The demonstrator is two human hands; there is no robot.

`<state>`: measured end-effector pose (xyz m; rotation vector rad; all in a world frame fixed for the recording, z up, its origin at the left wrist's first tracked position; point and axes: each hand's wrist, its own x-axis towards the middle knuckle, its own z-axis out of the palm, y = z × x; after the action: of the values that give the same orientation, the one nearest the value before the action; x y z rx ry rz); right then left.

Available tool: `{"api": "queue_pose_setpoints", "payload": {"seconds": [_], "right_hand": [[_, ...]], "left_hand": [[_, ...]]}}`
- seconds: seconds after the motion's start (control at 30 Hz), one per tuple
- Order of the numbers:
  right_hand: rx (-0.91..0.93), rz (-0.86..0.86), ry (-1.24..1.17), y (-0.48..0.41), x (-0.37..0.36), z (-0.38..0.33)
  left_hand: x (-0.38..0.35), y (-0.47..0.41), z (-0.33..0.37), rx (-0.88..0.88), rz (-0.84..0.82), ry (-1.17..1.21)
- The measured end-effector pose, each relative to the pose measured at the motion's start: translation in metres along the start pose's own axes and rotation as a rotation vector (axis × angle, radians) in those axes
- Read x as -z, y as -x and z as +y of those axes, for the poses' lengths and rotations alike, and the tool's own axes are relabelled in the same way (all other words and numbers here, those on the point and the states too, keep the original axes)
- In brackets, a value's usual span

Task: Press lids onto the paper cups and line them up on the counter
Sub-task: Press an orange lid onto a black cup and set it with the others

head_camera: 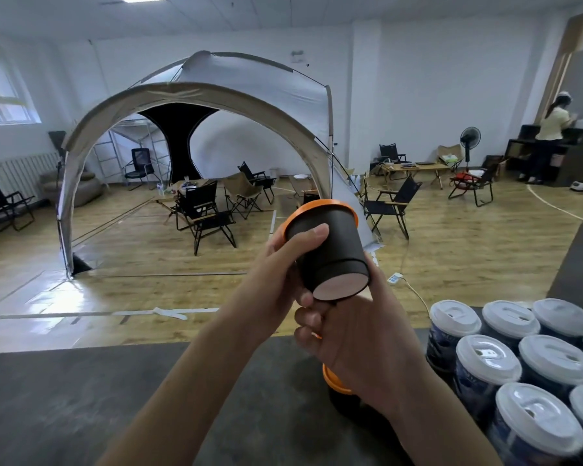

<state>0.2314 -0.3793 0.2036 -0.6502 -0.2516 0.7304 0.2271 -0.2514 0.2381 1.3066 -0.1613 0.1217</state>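
A dark paper cup [330,250] with an orange lid [303,210] on its mouth is held up in the air, tilted so its pale bottom faces me. My left hand [283,274] grips its side, thumb across the wall. My right hand [357,341] curls under the cup's base, fingers touching it from below. Beneath my right hand, another orange-lidded dark cup [335,381] stands on the grey counter [115,398], mostly hidden by the hand.
Several dark blue cups with white lids [519,361] stand packed together at the counter's right. Beyond the counter lies a wooden floor with a large tent [196,105], folding chairs and tables. A person [549,139] stands far right.
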Motion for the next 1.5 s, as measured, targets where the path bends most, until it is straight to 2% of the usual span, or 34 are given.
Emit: {"api": "queue_pose_setpoints", "payload": {"seconds": [0.1,0.23,0.3,0.43,0.53,0.57,0.6,0.7,0.77,0.97,1.07,1.3,1.5], "right_hand": [[0.028,-0.002,0.025,0.007,-0.001,-0.002],[-0.024,-0.221,-0.188,0.012,-0.003,-0.002],[-0.004,-0.234,-0.181,0.018,-0.005,0.001],[-0.022,-0.335,-0.257,0.016,0.000,0.002],[-0.034,-0.343,-0.267,0.015,0.000,0.001],[-0.017,-0.320,-0.223,0.014,-0.002,0.000],[0.029,-0.215,-0.103,0.014,-0.004,-0.001],[0.272,0.146,0.407,0.009,-0.007,-0.002],[0.370,0.237,0.605,0.007,-0.005,0.001],[0.593,0.401,1.004,0.022,-0.004,0.000],[0.681,0.482,1.080,0.028,-0.012,-0.004],[0.894,0.675,1.330,0.029,-0.014,-0.002],[1.058,0.652,1.373,0.026,-0.010,0.003]], "left_hand": [[0.001,-0.001,-0.001,-0.032,0.034,-0.069],[-0.002,0.004,0.005,0.084,-0.066,0.051],[-0.005,0.006,0.008,0.105,-0.087,0.071],[-0.007,0.005,0.009,0.081,-0.049,0.062],[-0.005,0.007,0.009,0.090,-0.009,0.061],[-0.004,0.007,0.007,0.074,-0.004,0.043],[-0.002,0.006,0.006,0.048,0.005,0.019],[0.002,0.006,0.004,-0.025,0.030,-0.021],[0.006,0.005,0.004,-0.052,0.051,-0.006],[0.007,0.006,0.001,-0.068,0.020,0.036],[-0.002,0.008,-0.002,-0.047,0.076,0.130],[-0.008,0.012,-0.007,-0.073,0.005,0.214],[-0.006,0.010,-0.004,-0.058,0.065,0.128]]}}
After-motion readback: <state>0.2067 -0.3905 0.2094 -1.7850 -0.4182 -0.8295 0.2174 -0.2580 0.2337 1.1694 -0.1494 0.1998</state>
